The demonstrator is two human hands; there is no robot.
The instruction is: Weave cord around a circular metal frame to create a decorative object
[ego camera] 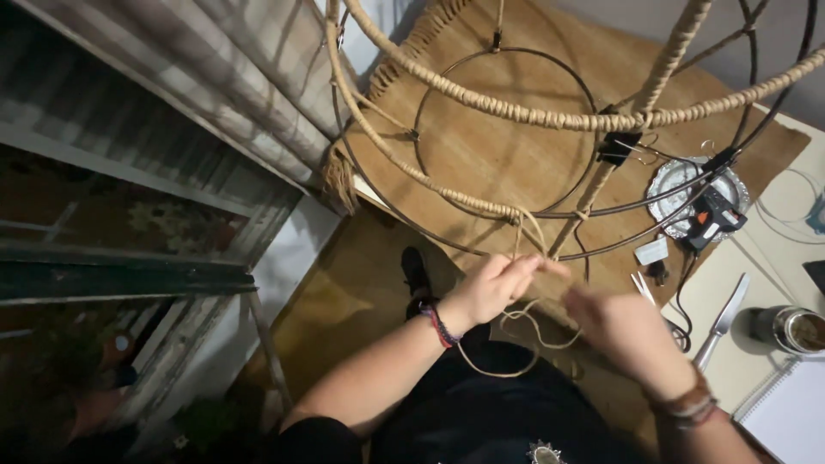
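Tan cord (pixel 526 258), thin, looped, partly wrapped

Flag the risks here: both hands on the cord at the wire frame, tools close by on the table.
1. The left hand and right hand work the cord, whose slack loop hangs below; it might tangle.
2. The wire frame hangs over the glue gun; a swing could knock it off its foil dish.
3. The knife and scissors lie near the right hand, which may brush them.
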